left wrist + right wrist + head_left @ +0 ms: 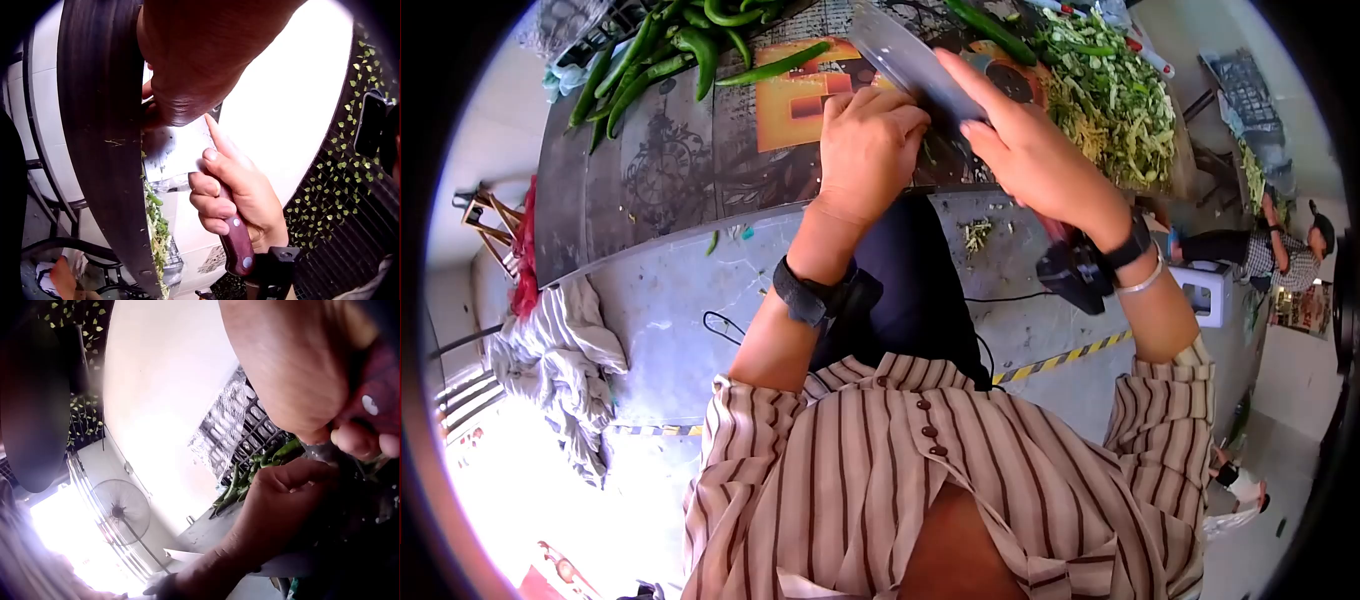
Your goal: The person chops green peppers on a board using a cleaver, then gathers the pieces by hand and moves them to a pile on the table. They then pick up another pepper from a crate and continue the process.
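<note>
My right hand [1045,160] grips a cleaver [910,70] by its dark red riveted handle [239,247], the index finger stretched along the wide blade. Close beside the blade, my left hand [868,150] has its fingers curled down at the table's near edge. A bit of green pepper [929,152] shows by its fingertips; the rest of what it holds is hidden under the hand and blade. One long green pepper [775,65] lies just beyond the left hand. Chopped green pepper [1115,110] is heaped to the right of the knife.
Whole green peppers [670,50] are piled at the table's far left, near a black crate [256,419]. Another pepper [995,32] lies at the back. The patterned table [630,200] ends just before my body. A person [1285,245] sits off to the right.
</note>
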Demonstrator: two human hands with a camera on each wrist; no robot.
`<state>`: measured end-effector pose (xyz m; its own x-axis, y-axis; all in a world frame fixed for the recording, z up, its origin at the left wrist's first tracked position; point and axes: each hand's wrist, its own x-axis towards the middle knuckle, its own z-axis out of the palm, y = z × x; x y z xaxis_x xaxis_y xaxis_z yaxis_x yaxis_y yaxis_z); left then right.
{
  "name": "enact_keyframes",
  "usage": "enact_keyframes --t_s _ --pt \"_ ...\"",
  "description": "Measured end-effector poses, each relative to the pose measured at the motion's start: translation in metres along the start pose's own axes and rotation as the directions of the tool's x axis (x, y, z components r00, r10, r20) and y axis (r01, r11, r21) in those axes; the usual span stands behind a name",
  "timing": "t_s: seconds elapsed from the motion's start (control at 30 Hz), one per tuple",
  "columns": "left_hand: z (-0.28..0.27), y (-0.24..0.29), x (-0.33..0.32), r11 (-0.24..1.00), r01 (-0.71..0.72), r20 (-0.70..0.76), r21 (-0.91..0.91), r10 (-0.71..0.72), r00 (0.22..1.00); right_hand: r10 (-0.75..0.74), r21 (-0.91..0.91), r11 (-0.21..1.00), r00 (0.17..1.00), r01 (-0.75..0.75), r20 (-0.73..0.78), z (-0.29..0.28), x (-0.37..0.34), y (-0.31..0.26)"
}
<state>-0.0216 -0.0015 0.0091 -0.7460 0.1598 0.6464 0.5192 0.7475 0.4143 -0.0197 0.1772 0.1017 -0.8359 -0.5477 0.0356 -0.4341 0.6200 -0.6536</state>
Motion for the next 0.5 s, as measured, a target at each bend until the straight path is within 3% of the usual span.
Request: enact_keyframes --t_s 0.03,0.1,0.17,0.23,0.43,0.5 --pt "0.002 -0.001 0.000 1.000 -0.007 -0.021 0.010 0.007 1.000 0.005 0.004 1.000 1.000 -0.005 -0.012 0.005 0.006 0.006" --pt "0.003 -0.001 0.001 0.999 -0.023 -0.048 0.027 0.025 0.999 -0.167 -0.085 0.984 0.981 0.158 -0.100 0.011 0.018 0.013" --pt "0.002 -0.002 -0.001 1.000 0.004 -0.018 0.010 -0.004 1.000 -0.157 -0.067 0.986 0.985 0.153 -0.072 0.006 0.019 0.008" --pt "0.002 -0.001 -0.003 1.000 -0.003 -0.032 0.004 0.003 0.999 -0.009 -0.052 0.999 1.000 0.011 0.028 -0.001 0.019 -0.002" --pt "0.003 -0.001 -0.003 0.999 0.031 -0.098 -0.024 -0.033 0.995 0.120 -0.053 0.992 0.988 -0.115 0.096 -0.009 0.001 -0.004" --pt "0.003 -0.002 -0.004 1.000 0.020 -0.094 -0.012 -0.021 0.995 0.066 -0.043 0.997 0.995 -0.063 0.070 -0.004 0.001 0.000"
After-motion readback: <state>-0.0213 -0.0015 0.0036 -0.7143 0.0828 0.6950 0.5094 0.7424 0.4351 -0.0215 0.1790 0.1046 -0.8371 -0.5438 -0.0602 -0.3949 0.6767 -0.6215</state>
